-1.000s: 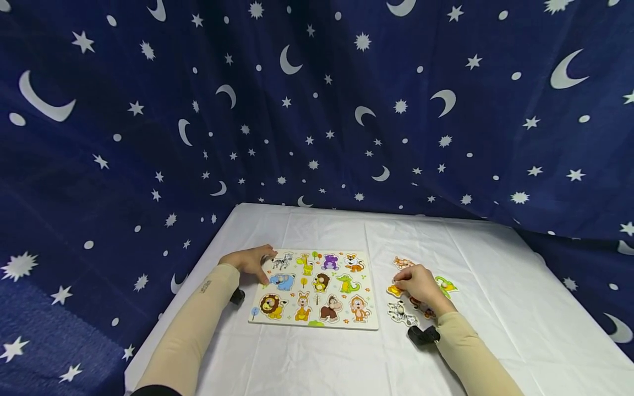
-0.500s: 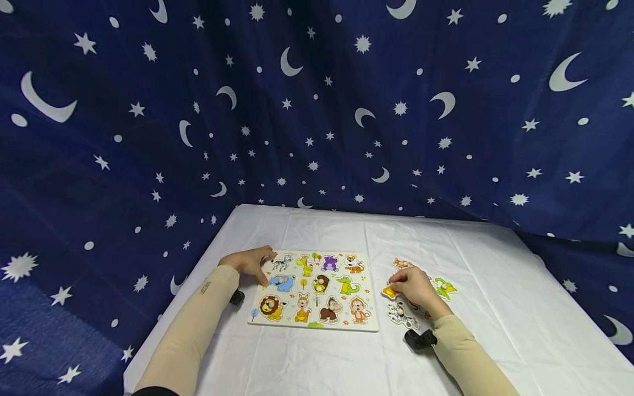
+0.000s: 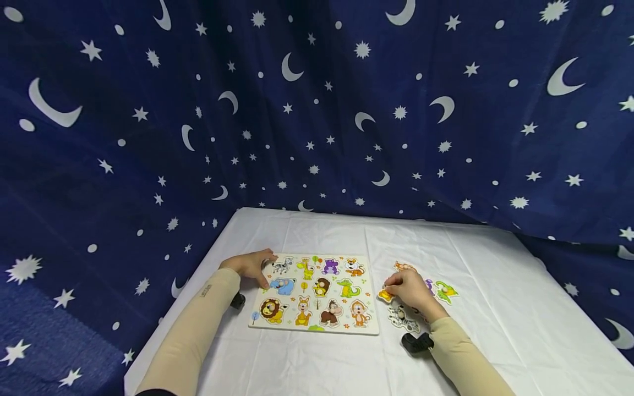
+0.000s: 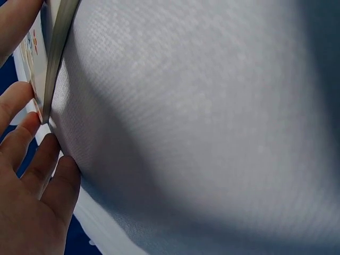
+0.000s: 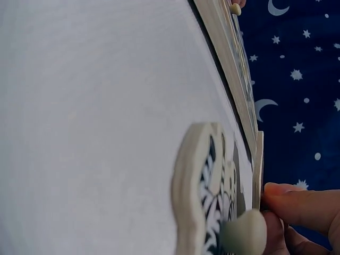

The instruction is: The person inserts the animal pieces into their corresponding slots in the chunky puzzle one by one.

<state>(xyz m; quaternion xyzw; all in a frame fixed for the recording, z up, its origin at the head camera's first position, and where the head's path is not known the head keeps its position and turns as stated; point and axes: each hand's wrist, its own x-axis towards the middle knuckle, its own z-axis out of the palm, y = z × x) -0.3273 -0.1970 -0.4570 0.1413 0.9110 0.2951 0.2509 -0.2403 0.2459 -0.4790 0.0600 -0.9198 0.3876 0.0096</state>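
In the head view, a white puzzle board [image 3: 317, 294] printed with animals lies on the table. My left hand [image 3: 251, 267] rests at its upper left, thumb and fingers spread along the side; the left wrist view shows the fingers [image 4: 45, 164] beside the board's edge [image 4: 57, 58]. To the right of the board, my right hand [image 3: 411, 289] pinches a yellow-orange puzzle piece [image 3: 385, 295] held just off the board's right side. Its animal is mostly covered by the fingers. A zebra piece [image 3: 402, 319] with a knob lies below that hand, close up in the right wrist view.
Near my right hand lie a green crocodile piece [image 3: 447, 292], a purple piece [image 3: 428, 285] partly covered, and an orange piece [image 3: 403, 266]. A white cloth [image 3: 317, 363] covers the table, and a dark blue star-patterned curtain [image 3: 337, 126] hangs behind it.
My right hand has moved left toward the board with the yellow-orange puzzle piece, uncovering the purple piece behind it. My left hand stays at the board's edge.
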